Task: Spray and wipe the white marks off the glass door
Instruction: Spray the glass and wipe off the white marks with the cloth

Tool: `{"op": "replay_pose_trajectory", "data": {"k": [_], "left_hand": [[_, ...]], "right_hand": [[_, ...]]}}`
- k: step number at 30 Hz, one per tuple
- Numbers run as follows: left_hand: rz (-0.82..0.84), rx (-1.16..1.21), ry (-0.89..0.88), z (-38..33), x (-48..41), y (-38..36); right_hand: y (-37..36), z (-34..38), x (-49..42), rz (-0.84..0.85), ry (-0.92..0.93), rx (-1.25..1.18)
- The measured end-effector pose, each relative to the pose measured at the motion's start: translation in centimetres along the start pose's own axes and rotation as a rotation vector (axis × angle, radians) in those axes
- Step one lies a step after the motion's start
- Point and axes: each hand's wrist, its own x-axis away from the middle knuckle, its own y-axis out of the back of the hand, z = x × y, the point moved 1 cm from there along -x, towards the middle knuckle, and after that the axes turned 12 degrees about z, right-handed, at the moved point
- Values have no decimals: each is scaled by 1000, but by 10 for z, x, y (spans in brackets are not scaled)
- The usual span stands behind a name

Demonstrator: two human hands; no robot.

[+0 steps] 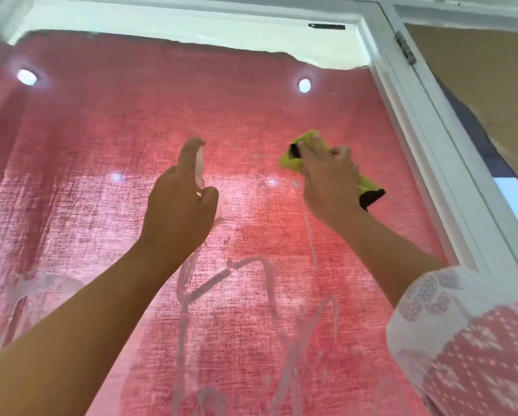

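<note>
The patterned sleeve (467, 340) leads up to the right hand (329, 178) — fingers closed on a yellow cloth (293, 157). The left hand (179, 199) wraps a spray bottle (199, 166). White marks (251, 265) sit on the glass door (101, 121) below both hands — best mist there, then wipe downward.

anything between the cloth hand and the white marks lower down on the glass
Nothing visible. The right hand presses the yellow cloth high on the glass door, and the white marks lie below it on bare glass. The left hand with the spray bottle is off to the side.
</note>
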Motion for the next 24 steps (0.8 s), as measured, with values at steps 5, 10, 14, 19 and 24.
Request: {"op": "replay_pose_trajectory", "data": {"k": [5, 10, 14, 19, 24], "left_hand": [[22, 34, 18, 7, 8, -5], [31, 38, 14, 12, 14, -2], [47, 46, -11, 15, 21, 1], [29, 44, 22, 15, 17, -1], [21, 63, 38, 16, 16, -2]], "right_hand": [[-2, -13, 41, -16, 369, -68], [0, -13, 12, -73, -103, -74], [2, 24, -13, 10, -13, 5], [-7, 28, 19, 27, 424, -85], [-4, 1, 5, -54, 124, 8]]}}
